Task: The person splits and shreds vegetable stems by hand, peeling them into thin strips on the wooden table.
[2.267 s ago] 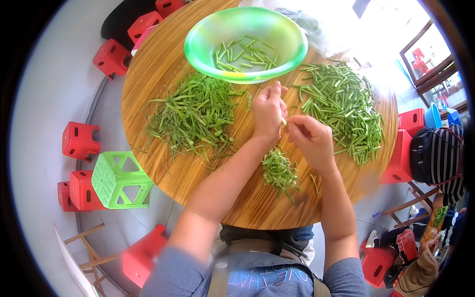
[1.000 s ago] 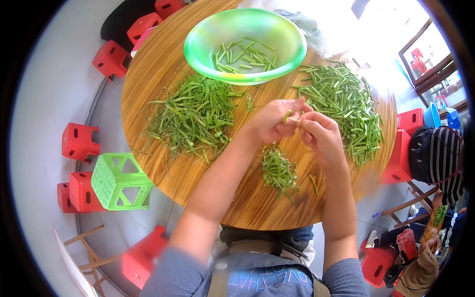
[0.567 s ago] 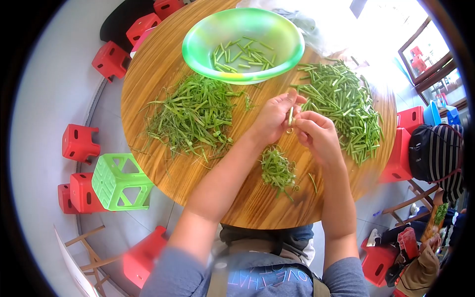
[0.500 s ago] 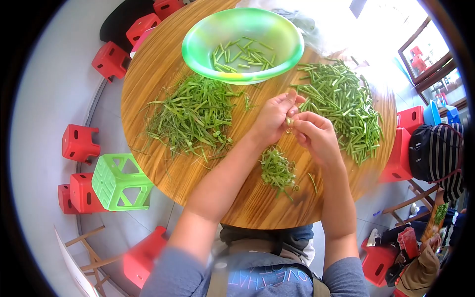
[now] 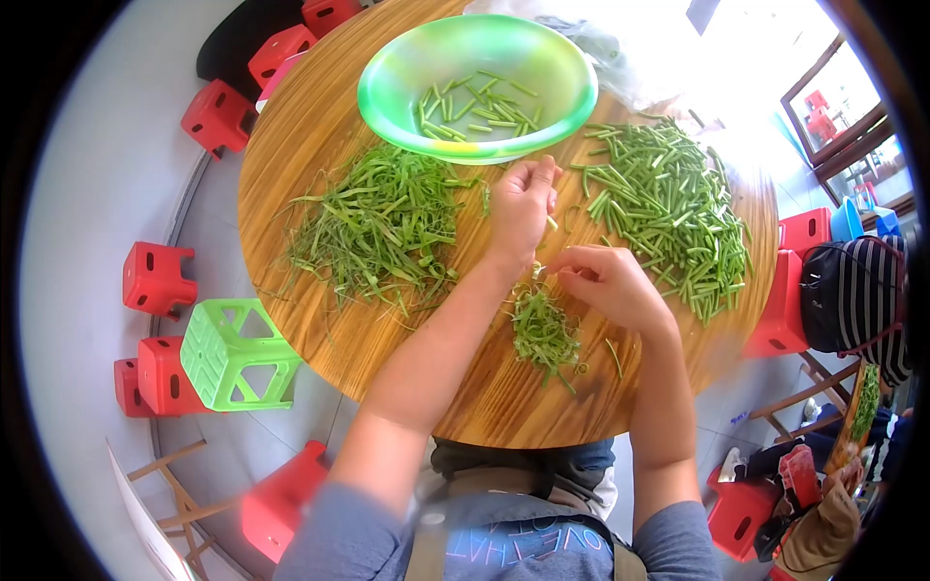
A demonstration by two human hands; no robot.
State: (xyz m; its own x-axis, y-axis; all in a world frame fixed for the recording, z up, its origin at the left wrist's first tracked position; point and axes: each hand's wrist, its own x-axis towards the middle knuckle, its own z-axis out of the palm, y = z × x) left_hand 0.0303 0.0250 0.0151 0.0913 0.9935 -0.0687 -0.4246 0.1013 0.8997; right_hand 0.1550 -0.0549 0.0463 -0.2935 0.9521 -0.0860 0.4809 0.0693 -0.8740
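My left hand (image 5: 523, 213) is closed in front of the bowl, its fingers wrapped round a green stem (image 5: 552, 223) whose pale end sticks out below them. Lower and to the right, my right hand (image 5: 612, 289) has its fingers bent and thumb drawn in; what they pinch, if anything, is too small to make out. Just under its fingertips lies a small heap of green peelings (image 5: 544, 334). A large pile of cut green stems (image 5: 668, 208) spreads to the right of both hands. Left of my forearm sits a heap of leafy green trimmings (image 5: 383, 228).
A green and yellow plastic bowl (image 5: 426, 73) with several cut stems stands at the far side of the round wooden table (image 5: 484, 412). Clear plastic bags (image 5: 620, 63) lie beside it. Red stools (image 5: 160, 276) and a green stool (image 5: 237, 353) surround the table.
My hands have come apart. The left moved up and slightly left with the stem; the right dropped down and left, over the small heap of peelings.
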